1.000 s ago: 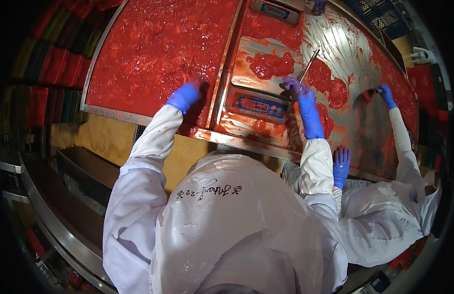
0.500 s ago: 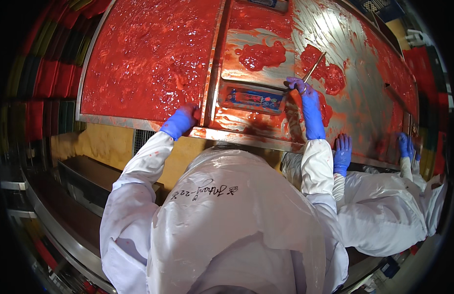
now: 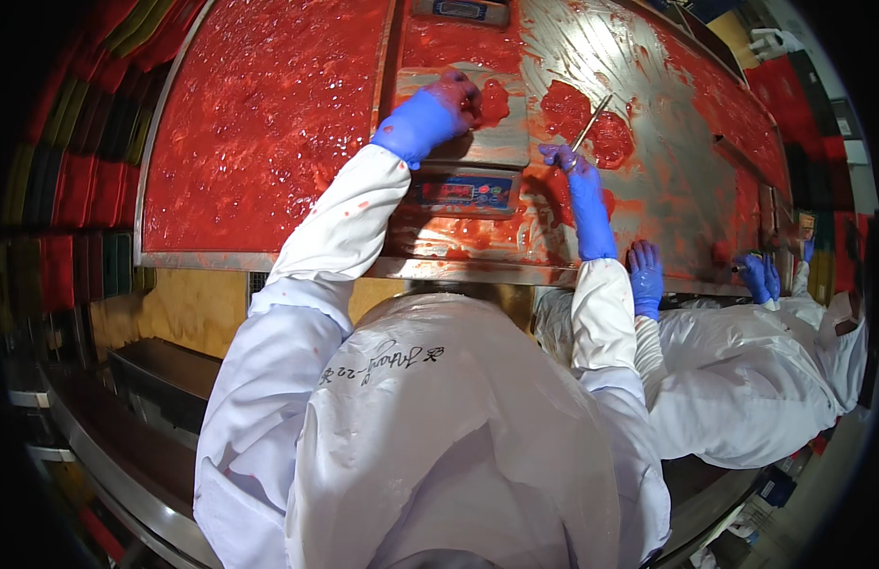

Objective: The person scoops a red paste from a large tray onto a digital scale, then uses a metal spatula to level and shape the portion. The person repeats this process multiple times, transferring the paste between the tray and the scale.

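My left hand [image 3: 439,112], in a blue glove smeared red, reaches over the steel plate [image 3: 506,144] of a scale with its fingers curled among wet red pulp [image 3: 493,100]; what they hold is hidden. My right hand [image 3: 577,171] grips a long thin metal tool [image 3: 590,122], whose tip points away over red heaps on the steel. Between and below my hands is the scale's blue display [image 3: 464,192]. A wide tray [image 3: 151,218] full of red pulp lies to the left.
Co-workers in white gowns [image 3: 743,370] work at right, blue-gloved hands [image 3: 645,275] at the table's edge [image 3: 487,273]. A second scale [image 3: 458,11] stands at the back. Stacked coloured crates [image 3: 74,185] line the left, above a steel rail [image 3: 126,474].
My left hand has moved from the red-filled tray rightward and up onto the scale's plate. My right hand still grips the tool. A co-worker's raised hand has come down to the table's right edge.
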The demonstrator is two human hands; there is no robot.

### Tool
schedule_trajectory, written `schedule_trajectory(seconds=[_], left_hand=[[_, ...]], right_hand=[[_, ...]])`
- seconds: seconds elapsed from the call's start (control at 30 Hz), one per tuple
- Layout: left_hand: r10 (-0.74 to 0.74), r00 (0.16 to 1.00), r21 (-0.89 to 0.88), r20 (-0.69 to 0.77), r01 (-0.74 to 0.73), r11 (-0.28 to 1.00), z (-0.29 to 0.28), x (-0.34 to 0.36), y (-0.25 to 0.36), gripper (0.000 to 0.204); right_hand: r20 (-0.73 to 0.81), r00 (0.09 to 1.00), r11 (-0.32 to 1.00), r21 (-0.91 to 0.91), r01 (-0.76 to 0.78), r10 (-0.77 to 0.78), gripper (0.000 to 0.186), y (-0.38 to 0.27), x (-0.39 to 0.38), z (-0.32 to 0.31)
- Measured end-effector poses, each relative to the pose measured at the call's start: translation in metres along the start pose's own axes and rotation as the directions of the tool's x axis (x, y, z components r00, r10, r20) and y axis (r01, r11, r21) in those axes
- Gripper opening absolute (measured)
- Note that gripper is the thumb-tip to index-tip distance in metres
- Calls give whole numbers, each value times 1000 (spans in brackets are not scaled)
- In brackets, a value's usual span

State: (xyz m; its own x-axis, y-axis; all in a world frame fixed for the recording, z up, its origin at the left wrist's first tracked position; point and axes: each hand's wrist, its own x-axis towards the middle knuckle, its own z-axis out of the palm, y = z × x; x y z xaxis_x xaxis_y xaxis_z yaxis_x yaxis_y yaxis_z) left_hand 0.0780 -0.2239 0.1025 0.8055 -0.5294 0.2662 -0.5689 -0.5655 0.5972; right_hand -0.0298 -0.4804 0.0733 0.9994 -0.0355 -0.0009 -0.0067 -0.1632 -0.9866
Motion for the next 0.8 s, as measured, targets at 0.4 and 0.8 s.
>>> schedule_trajectory(seconds=[0.4,0.8], left_hand=[[-622,778,448,95,524,724,-30,-128,-122,48],[-504,806,627,309,226,745,48,-112,-97,42]], right_hand=[[-156,979,990,63,-125,133,38,38,-29,-37],[-60,984,986,33,-166,168,38,1,-4,11]])
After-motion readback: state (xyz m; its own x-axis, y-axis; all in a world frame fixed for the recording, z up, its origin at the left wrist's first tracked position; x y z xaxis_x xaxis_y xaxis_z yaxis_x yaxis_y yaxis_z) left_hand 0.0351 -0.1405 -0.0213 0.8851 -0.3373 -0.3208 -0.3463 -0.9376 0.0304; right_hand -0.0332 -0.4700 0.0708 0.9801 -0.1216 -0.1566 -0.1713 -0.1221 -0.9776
